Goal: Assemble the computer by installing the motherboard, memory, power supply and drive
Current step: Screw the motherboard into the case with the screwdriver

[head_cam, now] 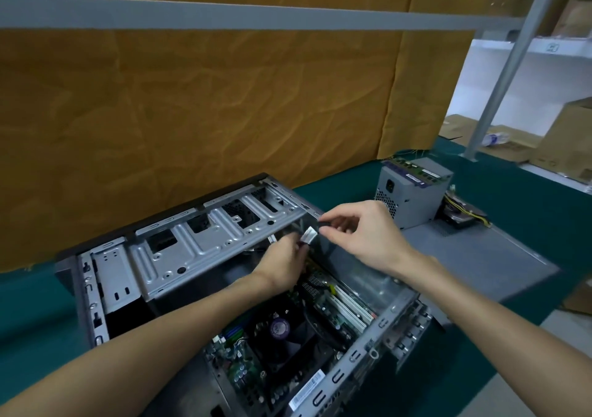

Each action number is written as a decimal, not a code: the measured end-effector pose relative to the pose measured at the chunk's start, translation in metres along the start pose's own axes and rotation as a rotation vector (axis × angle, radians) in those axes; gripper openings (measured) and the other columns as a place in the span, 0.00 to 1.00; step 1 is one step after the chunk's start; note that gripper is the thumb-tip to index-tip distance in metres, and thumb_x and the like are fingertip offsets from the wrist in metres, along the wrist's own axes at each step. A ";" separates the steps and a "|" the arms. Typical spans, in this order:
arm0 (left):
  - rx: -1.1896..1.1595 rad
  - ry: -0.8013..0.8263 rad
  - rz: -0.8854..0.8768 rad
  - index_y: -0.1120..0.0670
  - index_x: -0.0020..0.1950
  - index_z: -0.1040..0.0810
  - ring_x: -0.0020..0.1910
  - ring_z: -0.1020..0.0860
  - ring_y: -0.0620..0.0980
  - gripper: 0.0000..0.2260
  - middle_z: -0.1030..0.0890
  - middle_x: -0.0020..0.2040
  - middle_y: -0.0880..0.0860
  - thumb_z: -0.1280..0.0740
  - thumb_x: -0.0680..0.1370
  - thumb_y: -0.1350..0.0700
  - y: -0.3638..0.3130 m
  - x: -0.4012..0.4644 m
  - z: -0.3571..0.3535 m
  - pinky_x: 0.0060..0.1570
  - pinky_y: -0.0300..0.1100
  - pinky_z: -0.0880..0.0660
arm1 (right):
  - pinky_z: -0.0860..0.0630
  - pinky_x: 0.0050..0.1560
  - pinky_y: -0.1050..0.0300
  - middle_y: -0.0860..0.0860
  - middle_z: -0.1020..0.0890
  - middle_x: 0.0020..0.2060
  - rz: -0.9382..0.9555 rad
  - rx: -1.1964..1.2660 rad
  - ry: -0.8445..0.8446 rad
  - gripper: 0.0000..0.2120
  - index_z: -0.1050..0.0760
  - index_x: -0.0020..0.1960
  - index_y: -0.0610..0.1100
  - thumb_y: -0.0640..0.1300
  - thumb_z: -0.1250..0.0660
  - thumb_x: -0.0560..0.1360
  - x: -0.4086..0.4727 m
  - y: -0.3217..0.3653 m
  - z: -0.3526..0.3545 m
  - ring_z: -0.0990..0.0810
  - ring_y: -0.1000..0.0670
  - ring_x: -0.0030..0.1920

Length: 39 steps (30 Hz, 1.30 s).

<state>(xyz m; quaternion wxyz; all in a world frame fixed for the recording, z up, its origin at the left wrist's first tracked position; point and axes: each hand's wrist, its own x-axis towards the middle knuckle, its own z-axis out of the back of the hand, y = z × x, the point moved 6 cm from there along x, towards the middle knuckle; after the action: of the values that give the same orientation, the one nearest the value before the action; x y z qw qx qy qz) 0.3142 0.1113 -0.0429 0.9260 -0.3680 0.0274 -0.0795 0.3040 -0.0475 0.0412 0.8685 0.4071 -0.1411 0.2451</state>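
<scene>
An open computer case lies on its side on the green table. The motherboard sits inside it, with a black fan and white slots. Both hands work above the case's far right corner. My right hand pinches a black cable with a white tag. My left hand holds the same cable bundle just below the tag. The grey power supply stands outside the case at the back right, with memory sticks lying on top. A drive lies beside it.
The grey case side panel lies flat on the table to the right of the case. A brown paper sheet hangs behind the table under a grey bar. Cardboard boxes and a shelf post stand at the far right.
</scene>
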 end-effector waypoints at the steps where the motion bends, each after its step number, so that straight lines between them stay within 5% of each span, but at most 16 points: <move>1: -0.160 -0.001 0.080 0.57 0.54 0.24 0.42 0.19 0.54 0.07 0.16 0.45 0.55 0.39 0.85 0.55 0.004 0.000 -0.001 0.43 0.48 0.23 | 0.26 0.40 0.70 0.59 0.15 0.36 0.001 0.011 0.000 0.07 0.12 0.50 0.49 0.41 0.22 0.73 0.000 -0.001 0.000 0.18 0.57 0.37; 5: -0.518 -0.043 0.195 0.54 0.55 0.27 0.50 0.20 0.50 0.05 0.17 0.55 0.56 0.34 0.82 0.61 0.003 -0.008 -0.004 0.48 0.44 0.23 | 0.22 0.42 0.66 0.57 0.14 0.38 -0.021 0.012 0.020 0.09 0.12 0.53 0.48 0.41 0.22 0.72 0.001 -0.005 -0.004 0.17 0.57 0.38; 8: -0.712 -0.072 0.294 0.55 0.54 0.29 0.41 0.25 0.48 0.05 0.20 0.46 0.53 0.35 0.81 0.62 -0.003 -0.020 -0.004 0.38 0.41 0.30 | 0.17 0.48 0.59 0.56 0.13 0.40 -0.052 0.046 0.027 0.10 0.13 0.54 0.47 0.41 0.22 0.73 0.001 -0.009 -0.003 0.15 0.57 0.41; 11: -1.248 0.168 0.458 0.57 0.48 0.23 0.34 0.29 0.48 0.08 0.23 0.39 0.53 0.39 0.82 0.55 -0.019 -0.032 -0.016 0.39 0.42 0.33 | 0.18 0.49 0.60 0.57 0.13 0.41 -0.043 0.060 0.046 0.10 0.13 0.55 0.46 0.41 0.23 0.74 0.001 -0.008 -0.003 0.15 0.59 0.42; 14: -1.485 0.308 0.492 0.59 0.52 0.20 0.36 0.28 0.47 0.15 0.22 0.41 0.54 0.38 0.83 0.48 -0.029 -0.034 -0.015 0.43 0.41 0.31 | 0.22 0.44 0.64 0.58 0.14 0.40 -0.014 0.048 0.069 0.09 0.13 0.55 0.47 0.43 0.24 0.75 0.001 -0.005 -0.004 0.16 0.59 0.40; 19: -1.537 0.240 0.448 0.59 0.53 0.19 0.33 0.28 0.43 0.12 0.22 0.35 0.50 0.30 0.74 0.53 -0.030 -0.024 -0.007 0.37 0.36 0.25 | 0.25 0.41 0.65 0.59 0.16 0.39 0.009 0.101 0.088 0.09 0.13 0.55 0.48 0.44 0.23 0.75 0.003 -0.004 -0.008 0.19 0.58 0.39; 25: -1.536 0.334 0.420 0.63 0.57 0.16 0.36 0.26 0.43 0.13 0.24 0.36 0.51 0.36 0.84 0.56 -0.032 -0.017 -0.012 0.37 0.35 0.21 | 0.17 0.42 0.53 0.51 0.12 0.38 -0.094 0.334 0.156 0.07 0.13 0.51 0.45 0.43 0.22 0.74 0.005 -0.012 -0.012 0.13 0.45 0.39; 29: -1.487 0.391 0.361 0.59 0.41 0.18 0.31 0.26 0.41 0.10 0.24 0.31 0.49 0.32 0.78 0.55 -0.037 -0.016 -0.014 0.37 0.34 0.23 | 0.19 0.35 0.57 0.43 0.14 0.34 -0.148 0.441 0.134 0.06 0.13 0.46 0.37 0.41 0.22 0.74 0.010 -0.015 -0.011 0.17 0.49 0.32; 35: -1.537 0.387 0.459 0.59 0.44 0.21 0.30 0.23 0.43 0.14 0.26 0.31 0.49 0.38 0.84 0.53 -0.032 -0.018 -0.015 0.35 0.36 0.21 | 0.16 0.42 0.56 0.38 0.14 0.38 -0.154 0.567 0.211 0.07 0.16 0.52 0.30 0.32 0.26 0.75 0.006 -0.014 -0.012 0.14 0.44 0.36; 39: -1.588 0.358 0.514 0.58 0.41 0.22 0.37 0.28 0.41 0.15 0.22 0.35 0.50 0.38 0.85 0.53 -0.031 -0.018 -0.012 0.36 0.36 0.23 | 0.15 0.48 0.51 0.37 0.13 0.41 -0.137 0.578 0.217 0.09 0.18 0.56 0.29 0.27 0.32 0.78 0.004 -0.012 -0.011 0.13 0.42 0.39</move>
<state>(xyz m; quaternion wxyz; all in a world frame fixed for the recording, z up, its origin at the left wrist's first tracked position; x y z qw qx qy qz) 0.2910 0.0837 -0.0302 0.3643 -0.8723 0.3037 0.1189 0.3145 -0.0446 0.0280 0.7413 0.6171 0.0559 0.2579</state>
